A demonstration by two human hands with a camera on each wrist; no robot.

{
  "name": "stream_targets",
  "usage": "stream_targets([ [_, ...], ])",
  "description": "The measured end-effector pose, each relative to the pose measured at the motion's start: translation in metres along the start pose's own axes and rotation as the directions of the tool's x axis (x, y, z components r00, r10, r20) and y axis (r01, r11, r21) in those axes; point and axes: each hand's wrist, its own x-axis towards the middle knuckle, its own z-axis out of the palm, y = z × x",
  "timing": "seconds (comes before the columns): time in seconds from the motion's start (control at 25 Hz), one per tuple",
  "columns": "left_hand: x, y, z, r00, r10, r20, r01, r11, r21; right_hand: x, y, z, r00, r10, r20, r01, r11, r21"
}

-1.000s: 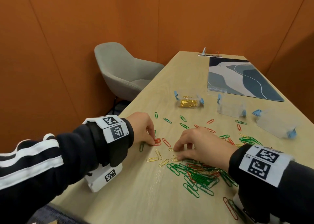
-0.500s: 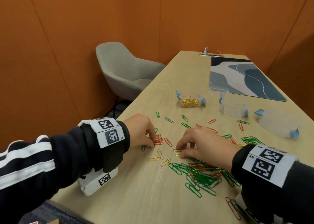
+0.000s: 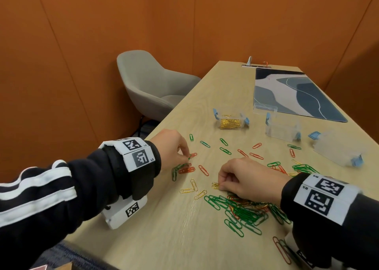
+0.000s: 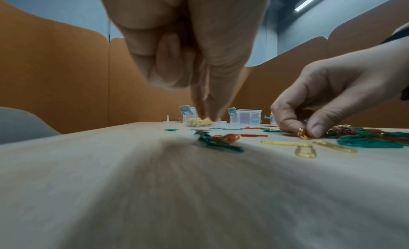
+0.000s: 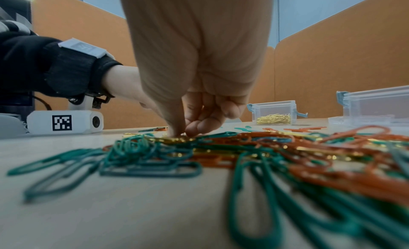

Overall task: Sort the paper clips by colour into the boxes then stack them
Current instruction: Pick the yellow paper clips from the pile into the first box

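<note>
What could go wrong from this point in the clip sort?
1. The right hand pinches gold clips at the edge of the mixed pile; tangled green or red clips could be dragged along.
2. The left hand pinches a green clip touching a red one, so both colours may lift together.
3. Only the gold box holds clips, while the two other boxes look empty; colours could get mixed up.
</note>
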Motion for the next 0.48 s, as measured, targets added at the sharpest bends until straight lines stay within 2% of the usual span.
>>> stream_targets([
  [0.16, -0.0023, 0.0023, 0.0019, 0.99, 0.03, 0.137, -0.038, 0.998, 0.059, -0.0025, -0.0008, -0.001, 0.999, -0.031, 0.011, 0.031, 0.999, -0.025],
  [0.28, 0.0005, 0.0017, 0.0043, 0.988, 0.003, 0.156, -0.011, 0.999, 0.047, -0.0032, -0.001, -0.0019, 0.998, -0.058, 0.007, 0.058, 0.997, -0.055],
  [0.36, 0.0011, 0.0013, 0.004, 0.992, -0.009, 0.126, 0.007, 1.0, 0.016, -0.0036, -0.001, -0.0024, 0.998, -0.07, -0.003, 0.07, 0.995, -0.07],
  [0.48, 0.0048, 0.0013, 0.0004, 0.999, -0.043, 0.01, 0.043, 0.999, -0.022, -0.0038, -0.0006, -0.0018, 0.996, -0.079, -0.032, 0.077, 0.995, -0.067],
])
